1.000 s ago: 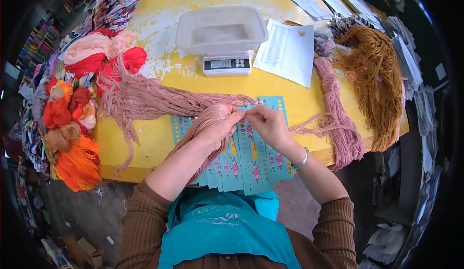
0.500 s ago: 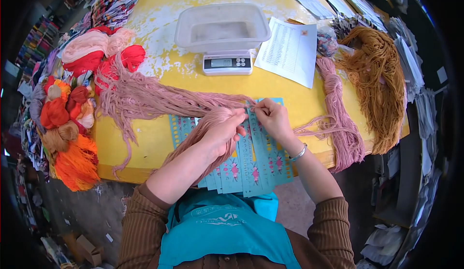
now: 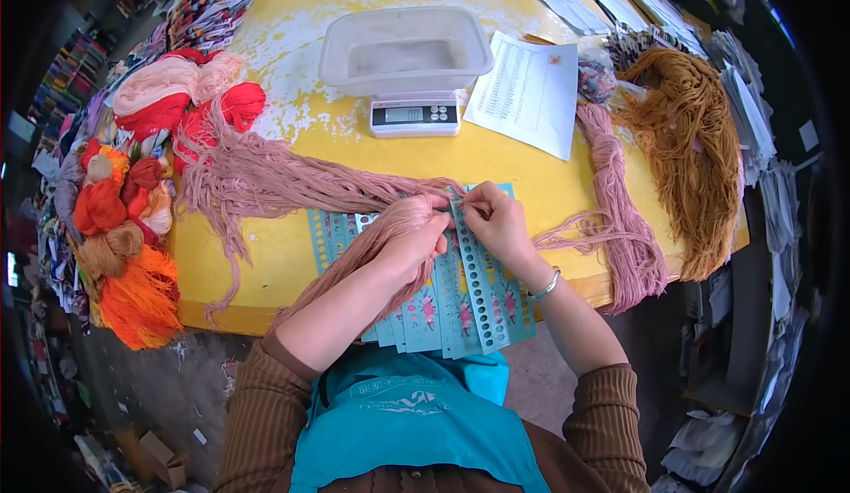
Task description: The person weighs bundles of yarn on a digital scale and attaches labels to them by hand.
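A looped hank of dusty pink yarn [image 3: 403, 216] lies over my left hand [image 3: 423, 238], its strands hanging down along my forearm. My left fingers are closed on the yarn near the top of the teal punched cards [image 3: 465, 289]. Close to its right, my right hand [image 3: 490, 216] pinches at the top end of a card, where thin pink strands meet it. A long bundle of pink yarn [image 3: 292, 174] stretches from the left to my fingertips. The cards carry rows of holes and pink flower prints, and overhang the table's front edge.
Beyond my hands, a scale [image 3: 414, 116] bears a clear plastic tub [image 3: 405, 50]. Right of it lie a printed sheet [image 3: 522, 90], a tied pink hank [image 3: 615, 210] and brown yarn [image 3: 695, 157]. Red, peach and orange skeins [image 3: 137, 289] cover the left side of the yellow table [image 3: 292, 307].
A card under my right hand has shifted, its row of holes now showing more plainly. My left hand has moved slightly down and right; my right hand has moved slightly left.
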